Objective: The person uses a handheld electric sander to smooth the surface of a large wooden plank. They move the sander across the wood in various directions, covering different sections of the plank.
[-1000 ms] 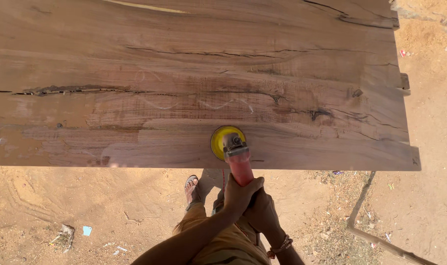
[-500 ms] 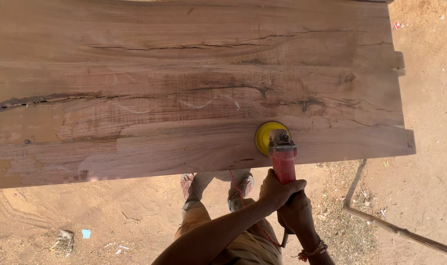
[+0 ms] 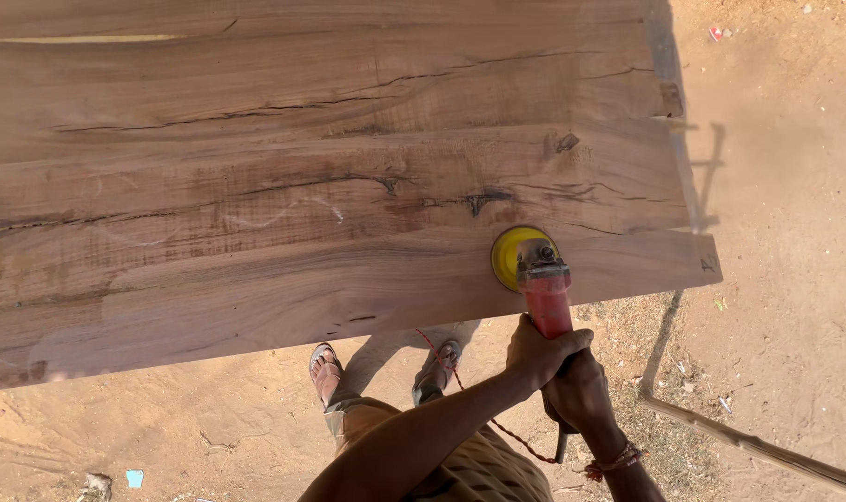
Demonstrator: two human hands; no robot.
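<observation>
Your right hand wraps the rear of the red grinder, fingers curled tight around it. Just ahead, your left hand clamps the body, fingers pressed together over the top. Beyond your fingertips, the yellow sanding disc sits flat on the wooden slab, near its front edge.

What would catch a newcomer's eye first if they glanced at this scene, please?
The bright yellow sanding disc of a red power sander stands out, pressed on the near edge of a wide, cracked wooden slab. Below it, the left hand and right hand both clasp the tool's red body. Under the slab lie sandy ground and two sandalled feet.
</observation>
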